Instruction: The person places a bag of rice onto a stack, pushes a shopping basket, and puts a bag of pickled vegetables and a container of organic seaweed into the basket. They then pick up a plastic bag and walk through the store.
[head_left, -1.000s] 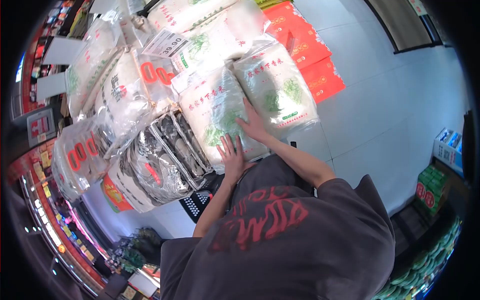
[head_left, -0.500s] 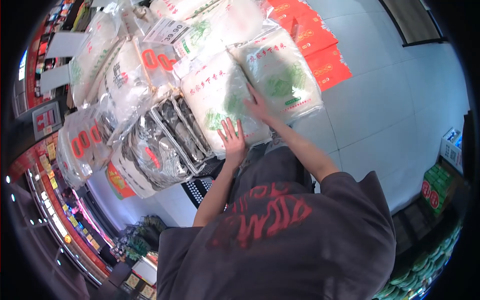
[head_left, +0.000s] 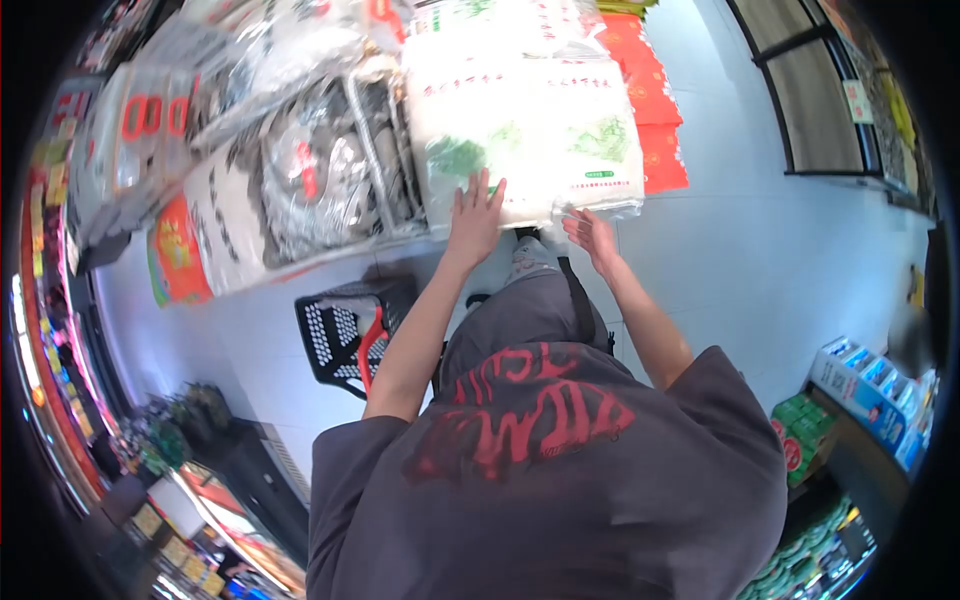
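Two clear-wrapped white rice bags with green pictures lie side by side at the front of a pile: the left rice bag (head_left: 505, 165) and the right rice bag (head_left: 600, 110). My left hand (head_left: 477, 215) rests on the lower part of the left bag, fingers spread and flat. At the front edge, near the lower left corner of the right bag, is my right hand (head_left: 592, 238). Its fingers are apart and reach toward the loose plastic there; whether they touch it is hard to make out.
Left of the rice stand a bag with dark contents (head_left: 315, 190) and a clear pack with red handles (head_left: 140, 130). Red printed sheets (head_left: 655, 100) hang along the right side. A black basket with a red handle (head_left: 335, 340) is on the floor to my left.
My right hand has moved off the bag's face down to the front edge. The right bag now sits more squarely beside the left one. The view has shifted, showing the basket more fully.
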